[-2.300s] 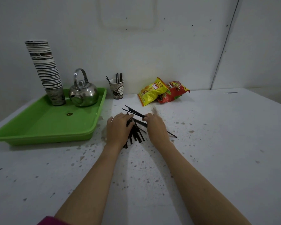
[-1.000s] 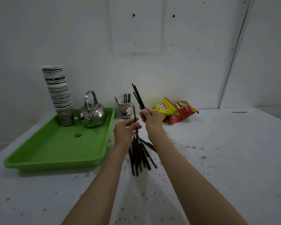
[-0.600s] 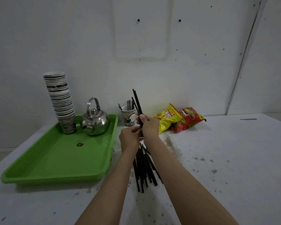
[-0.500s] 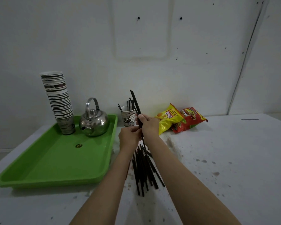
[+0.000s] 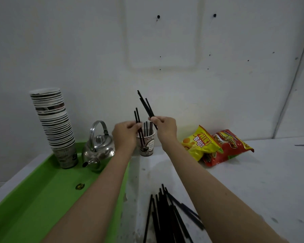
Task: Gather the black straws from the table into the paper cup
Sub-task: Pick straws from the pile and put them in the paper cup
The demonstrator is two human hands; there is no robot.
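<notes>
Both hands up at the far side of the table, over the paper cup [image 5: 147, 143]. Left hand [image 5: 125, 133] pinches two black straws [image 5: 139, 123] near their middle, fingers curled on them, lower ends dipping toward or just into the cup mouth, can't tell if they're inside yet. Right hand [image 5: 164, 126] grips a small bunch of about three straws [image 5: 146, 106], tilted up and left, held at the low end, just right of the cup. Cup already has a few straws standing in it. Big loose pile of straws [image 5: 165, 214] lies on the table [image 5: 253, 190] near the camera, between the forearms, fanned out, well apart from the cup.

Handling guess: straws are very light, thin, fairly stiff but bendy, smooth so they slip and roll. Best taken as a small bundle pinched mid-length or lower, ends aligned, then dropped upright. Cup is light paper, likely tips if a bunch is jabbed against the rim.

Left of cup: metal kettle [image 5: 98, 146] and stack of paper cups [image 5: 54, 123] on green tray [image 5: 33, 204]. Right: two snack bags [image 5: 216, 146]
</notes>
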